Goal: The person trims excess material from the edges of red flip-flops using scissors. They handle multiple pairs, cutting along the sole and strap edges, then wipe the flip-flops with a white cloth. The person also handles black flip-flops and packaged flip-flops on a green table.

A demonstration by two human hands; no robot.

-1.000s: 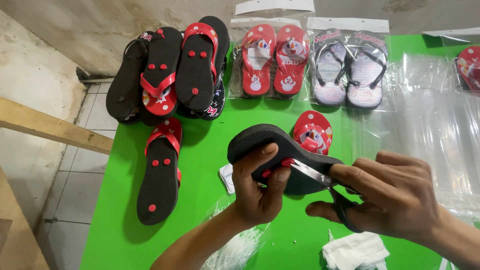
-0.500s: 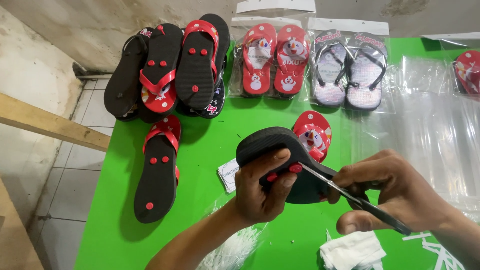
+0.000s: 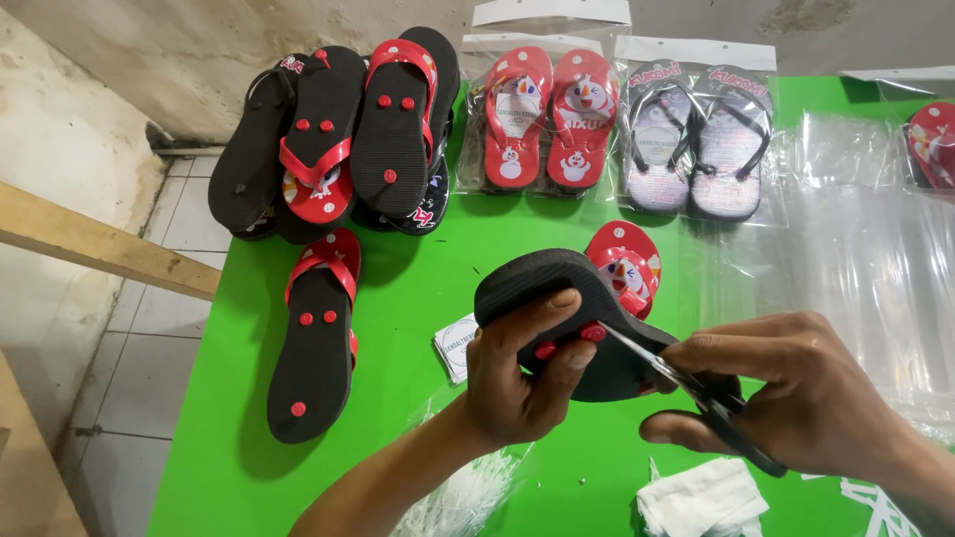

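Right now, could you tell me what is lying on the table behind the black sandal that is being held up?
Behind the black sandal lies a red sandal with a cartoon print; only its upper half shows, the rest is covered. The left hand grips the sandal; the right hand works scissors at it.

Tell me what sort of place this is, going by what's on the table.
Probably a small workshop where flip-flops are finished and packed. On the green table lie a heap of loose black-soled flip-flops, pairs sealed in clear bags and empty clear bags. The left hand holds a sandal sole while the right hand works scissors on it.
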